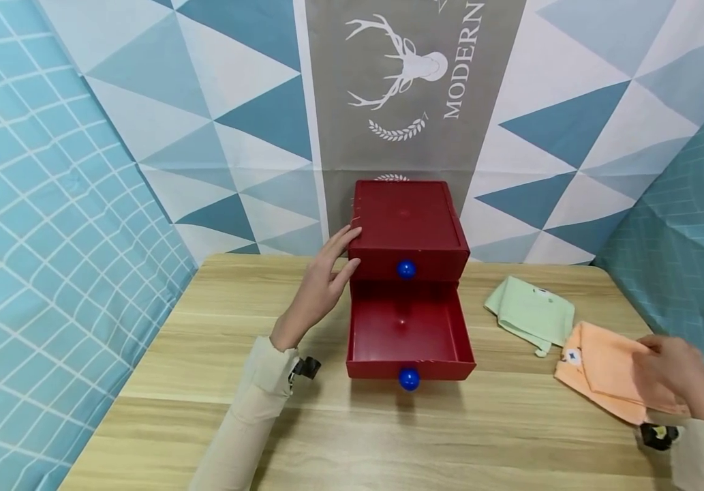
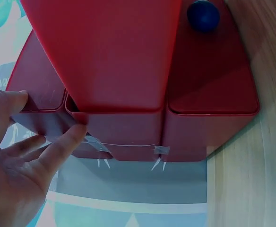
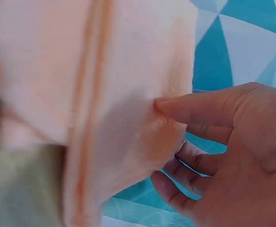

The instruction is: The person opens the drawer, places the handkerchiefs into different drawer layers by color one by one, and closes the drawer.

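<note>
A red drawer cabinet [image 1: 409, 215] stands at the back of the table, its middle drawer [image 1: 401, 337] pulled out with nothing inside. My left hand [image 1: 317, 286] touches the cabinet's left side, fingers fairly straight; in the left wrist view its thumb rests at the upper drawer's front and the other fingers lie along the side. On the far right, my right hand [image 1: 679, 372] pinches the edge of a folded orange towel [image 1: 612, 368] with a bear face on it. The right wrist view shows thumb and fingers on either side of the towel [image 3: 128, 104], which hangs partly raised.
A folded light green towel [image 1: 532, 310] lies on the wooden table [image 1: 450, 443] between the cabinet and the orange towel. Blue knobs [image 1: 409, 379] stick out from the drawer fronts. Patterned cloth walls [image 1: 247, 136] stand behind and at both sides.
</note>
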{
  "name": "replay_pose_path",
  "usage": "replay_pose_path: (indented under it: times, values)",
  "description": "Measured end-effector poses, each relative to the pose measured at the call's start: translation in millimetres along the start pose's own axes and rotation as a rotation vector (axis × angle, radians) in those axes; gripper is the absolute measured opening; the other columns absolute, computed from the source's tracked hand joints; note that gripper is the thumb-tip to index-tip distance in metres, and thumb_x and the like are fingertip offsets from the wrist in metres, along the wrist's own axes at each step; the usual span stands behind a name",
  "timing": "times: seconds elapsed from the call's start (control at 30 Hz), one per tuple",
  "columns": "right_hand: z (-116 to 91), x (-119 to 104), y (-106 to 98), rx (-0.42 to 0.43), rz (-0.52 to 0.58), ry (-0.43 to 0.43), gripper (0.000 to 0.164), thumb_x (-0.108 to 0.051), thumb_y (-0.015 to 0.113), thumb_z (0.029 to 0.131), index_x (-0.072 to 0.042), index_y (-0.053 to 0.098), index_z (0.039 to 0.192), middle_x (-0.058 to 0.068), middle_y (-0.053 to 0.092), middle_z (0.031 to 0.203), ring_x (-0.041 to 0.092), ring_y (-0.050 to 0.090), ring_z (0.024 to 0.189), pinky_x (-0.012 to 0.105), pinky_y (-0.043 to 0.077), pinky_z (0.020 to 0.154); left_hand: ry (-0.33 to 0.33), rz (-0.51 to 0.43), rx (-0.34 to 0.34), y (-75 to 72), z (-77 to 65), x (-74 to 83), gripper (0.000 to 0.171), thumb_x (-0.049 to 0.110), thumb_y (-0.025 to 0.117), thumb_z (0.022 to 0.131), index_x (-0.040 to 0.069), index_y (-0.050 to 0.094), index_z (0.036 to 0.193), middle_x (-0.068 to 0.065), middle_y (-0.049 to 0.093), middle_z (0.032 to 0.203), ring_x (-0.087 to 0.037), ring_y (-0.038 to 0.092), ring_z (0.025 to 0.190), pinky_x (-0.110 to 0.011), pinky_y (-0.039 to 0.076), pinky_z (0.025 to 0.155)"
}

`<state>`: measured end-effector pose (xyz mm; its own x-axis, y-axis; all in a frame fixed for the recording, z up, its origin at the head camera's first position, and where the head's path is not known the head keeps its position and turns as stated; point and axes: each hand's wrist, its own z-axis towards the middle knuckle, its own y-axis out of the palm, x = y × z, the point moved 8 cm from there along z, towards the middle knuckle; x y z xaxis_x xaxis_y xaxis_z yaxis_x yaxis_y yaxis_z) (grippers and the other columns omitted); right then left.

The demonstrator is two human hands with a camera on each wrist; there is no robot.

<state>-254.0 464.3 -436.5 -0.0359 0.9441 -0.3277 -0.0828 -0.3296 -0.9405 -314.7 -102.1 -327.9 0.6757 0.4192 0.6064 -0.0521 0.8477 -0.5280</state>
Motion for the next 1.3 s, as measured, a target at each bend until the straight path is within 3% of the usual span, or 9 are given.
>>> replay_pose_path:
  times: [0.1,0.2,0.4,0.53,0.77,0.9,1.0,1.13,1.3]
  values:
    - [-2,-6,-9,0.036,0.002,-0.007,0.021,0.002,0.065,0.09,0.021,0.062,0.097,0.033,0.063,0.082,0.033,0.056,0.061,0.05,0.048,0.055,0.004,0.008,0.007,0.1,0.8,2.4,0.051,0.025,0.052,0.105,0.023,0.039,0.154,0.0,0.028,0.162,-0.017,0.045,0.137,-0.035,0.057,0.086]
    - [-3,-10,-16,0.051,0.008,0.001,0.026,-0.006,0.067,0.092,0.019,0.063,0.096,0.028,0.064,0.078,0.026,0.054,0.058,0.047,0.047,0.053,0.027,0.029,0.027,-0.3,1.4,5.8,0.051,0.021,0.053,0.104,0.019,0.04,0.153,0.001,0.025,0.163,-0.016,0.042,0.139,-0.034,0.059,0.082]
    - [-4,-19,-29,0.044,0.008,0.023,0.035,-0.017,0.069,0.094,0.017,0.062,0.099,0.028,0.063,0.082,0.035,0.058,0.065,0.046,0.047,0.054,0.118,0.076,0.06,-1.6,1.9,14.8,0.052,0.012,0.054,0.103,0.009,0.039,0.153,-0.006,0.03,0.162,-0.014,0.039,0.141,-0.029,0.06,0.071]
    - [-6,-29,-37,0.036,-0.005,0.016,0.033,-0.014,0.073,0.091,0.016,0.063,0.1,0.028,0.064,0.083,0.038,0.059,0.067,0.047,0.047,0.055,0.131,0.086,0.055,-1.5,2.2,16.4,0.053,0.011,0.054,0.103,0.012,0.039,0.153,-0.005,0.033,0.16,-0.015,0.039,0.142,-0.029,0.06,0.074]
    - [-13,-49,-50,0.07,-0.018,-0.012,0.028,-0.009,0.076,0.087,0.014,0.066,0.099,0.028,0.065,0.082,0.037,0.059,0.065,0.047,0.048,0.054,0.155,0.149,0.059,-0.2,3.5,17.9,0.047,0.01,0.056,0.102,0.016,0.048,0.148,-0.005,0.034,0.16,-0.017,0.048,0.132,-0.025,0.049,0.055]
    - [-17,-61,-58,0.079,-0.009,-0.024,0.02,0.002,0.073,0.085,0.014,0.066,0.099,0.028,0.065,0.082,0.033,0.058,0.063,0.043,0.048,0.051,0.142,0.136,0.055,-0.8,3.4,16.9,0.045,0.009,0.057,0.101,0.016,0.051,0.146,-0.005,0.034,0.16,-0.015,0.04,0.14,-0.025,0.058,0.07]
    - [-20,-69,-64,0.095,-0.002,-0.04,0.019,0.006,0.071,0.085,0.014,0.065,0.102,0.028,0.066,0.083,0.023,0.057,0.06,0.038,0.047,0.049,0.137,0.125,0.049,-1.0,3.1,16.4,0.045,0.009,0.057,0.101,0.015,0.052,0.145,-0.005,0.034,0.16,-0.015,0.037,0.143,-0.03,0.059,0.08]
    - [-27,-81,-73,0.178,0.017,-0.071,0.02,0.008,0.071,0.085,0.014,0.065,0.103,0.024,0.066,0.077,0.003,0.049,0.055,0.028,0.042,0.047,0.138,0.116,0.047,-1.4,2.9,16.6,0.045,0.008,0.057,0.1,0.015,0.053,0.145,-0.005,0.034,0.16,-0.016,0.037,0.143,-0.032,0.059,0.081]
    - [-36,-98,-83,0.289,0.05,-0.121,0.015,0.011,0.067,0.087,0.014,0.065,0.102,0.007,0.056,0.066,0.002,0.036,0.052,0.023,0.028,0.046,0.138,0.114,0.052,-1.9,3.2,16.4,0.044,0.008,0.058,0.1,0.016,0.054,0.143,-0.005,0.034,0.16,-0.015,0.036,0.143,-0.03,0.059,0.079]
